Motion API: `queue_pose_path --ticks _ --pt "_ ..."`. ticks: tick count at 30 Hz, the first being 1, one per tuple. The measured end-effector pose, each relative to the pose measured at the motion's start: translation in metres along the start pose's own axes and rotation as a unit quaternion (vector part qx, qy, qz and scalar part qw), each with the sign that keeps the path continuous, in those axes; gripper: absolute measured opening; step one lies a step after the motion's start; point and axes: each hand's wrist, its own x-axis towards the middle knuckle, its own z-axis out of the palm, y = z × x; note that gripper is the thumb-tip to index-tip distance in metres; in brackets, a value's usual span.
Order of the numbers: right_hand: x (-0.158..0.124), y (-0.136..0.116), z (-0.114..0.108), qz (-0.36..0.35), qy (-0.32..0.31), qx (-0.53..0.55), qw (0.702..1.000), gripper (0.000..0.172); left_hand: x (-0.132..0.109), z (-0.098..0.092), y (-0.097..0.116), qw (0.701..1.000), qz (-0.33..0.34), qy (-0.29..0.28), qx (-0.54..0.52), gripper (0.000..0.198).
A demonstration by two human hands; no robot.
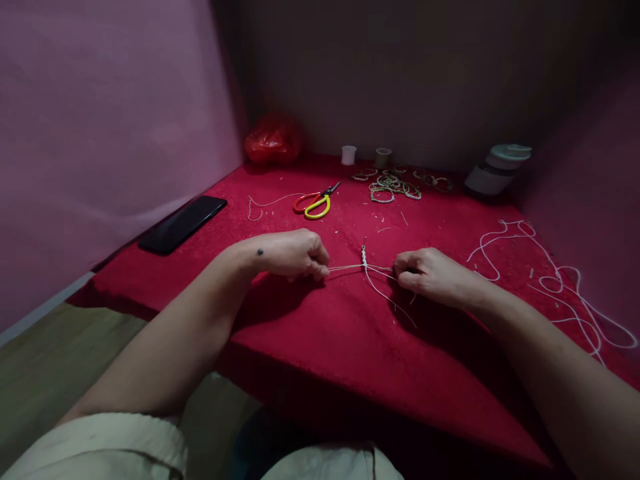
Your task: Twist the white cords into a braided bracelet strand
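A short white braided cord [364,256] stands out from the red tabletop between my hands, with thin strands running from its lower end. My left hand [305,256] is closed in a pinch on strands stretched to the left. On the other side, my right hand [425,272] pinches strands drawn out to the right. One loose white strand [387,297] trails from the braid toward the front of the table. The fingertips of both hands partly hide the strand ends.
Scissors [318,203] with red and yellow handles lie beyond my left hand. A phone [184,225] rests at the left. Braided loops [387,187], two small spools [349,155], a red plastic bag [274,140] and a lidded cup [499,170] are behind. Loose white cord [565,283] spreads at the right.
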Motion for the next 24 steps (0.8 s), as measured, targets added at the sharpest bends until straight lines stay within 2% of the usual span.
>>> queue_pose_path --ticks 2,4,6,8,11,12,15,18,21,24 --pt "0.0 0.0 0.002 0.002 0.007 0.007 1.0 0.012 -0.007 -0.003 0.002 0.999 -0.009 0.023 0.033 0.025" --pt "-0.001 0.0 0.003 0.009 0.011 0.015 1.0 0.013 -0.009 -0.007 0.006 0.995 -0.012 0.079 0.061 0.024" --pt "-0.003 0.0 0.004 0.013 0.027 0.028 0.999 0.013 -0.003 -0.006 0.013 0.989 0.001 0.135 0.058 0.024" --pt "-0.004 -0.002 0.006 0.005 0.065 0.06 0.996 0.013 0.01 0.0 0.018 0.987 0.032 0.153 0.035 0.024" --pt "-0.005 -0.007 0.008 -0.032 0.125 0.153 0.98 0.014 0.033 0.017 0.021 0.981 0.074 0.162 0.08 0.018" --pt "-0.005 -0.009 0.009 -0.043 0.131 0.198 0.971 0.015 0.04 0.024 0.021 0.975 0.081 0.183 0.094 0.017" --pt "-0.005 -0.01 0.014 -0.055 0.108 0.342 0.932 0.018 0.049 0.036 0.022 0.965 0.066 0.226 0.118 0.021" --pt "-0.005 -0.007 0.021 -0.043 0.075 0.411 0.907 0.017 0.046 0.035 0.024 0.972 0.062 0.208 0.085 0.02" --pt "-0.004 -0.004 0.026 -0.013 0.066 0.397 0.915 0.017 0.041 0.031 0.025 0.989 0.05 0.138 -0.031 0.02" --pt "-0.002 -0.004 0.027 -0.005 0.061 0.369 0.927 0.018 0.04 0.029 0.022 0.987 0.029 0.09 -0.127 0.021"
